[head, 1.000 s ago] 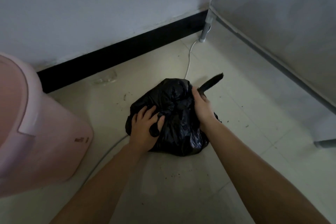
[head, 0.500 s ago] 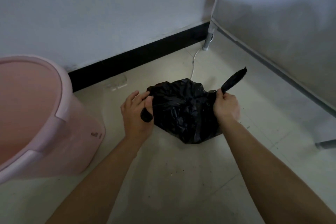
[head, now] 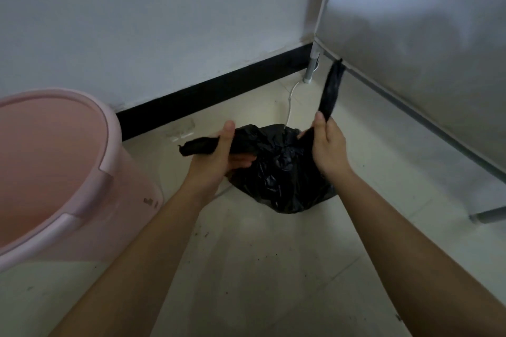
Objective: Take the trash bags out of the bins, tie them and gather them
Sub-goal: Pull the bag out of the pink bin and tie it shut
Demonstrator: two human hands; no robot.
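One black trash bag (head: 282, 172), its two ends gripped by left hand (head: 219, 156) and right hand (head: 328, 148), beside one pink bin (head: 90, 172).

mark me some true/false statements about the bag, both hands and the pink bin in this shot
1. The black trash bag is outside the pink bin. True.
2. The left hand holds nothing. False: it grips a twisted end of the bag.
3. The right hand holds the bag's other end, which points upward. True.
4. The pink bin stands to the right of the bag. False: it stands to the left.
5. A white cable runs along the floor behind the bag. True.
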